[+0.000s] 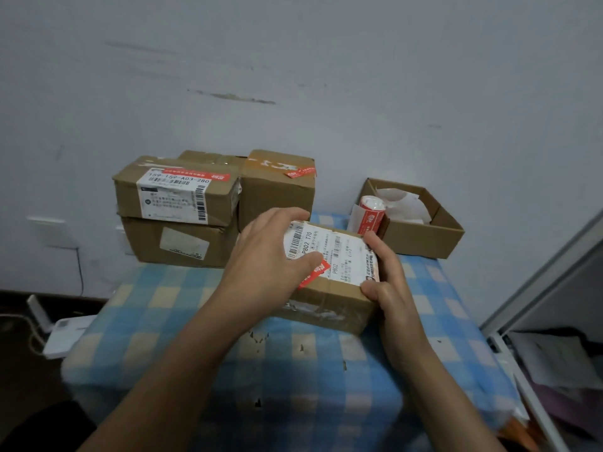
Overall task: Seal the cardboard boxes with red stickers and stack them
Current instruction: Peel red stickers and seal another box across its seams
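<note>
Sealed boxes (176,203) stand stacked at the back left of the bench (293,370). The left hand (267,256) lies flat atop the small cardboard box (329,298) at mid-bench, thumb pressing beside its red sticker (318,272). The right hand (388,282) grips the box's right end, fingers curled.

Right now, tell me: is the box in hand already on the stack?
No, the box sits on the checked cloth, in front of the stacked boxes.
</note>
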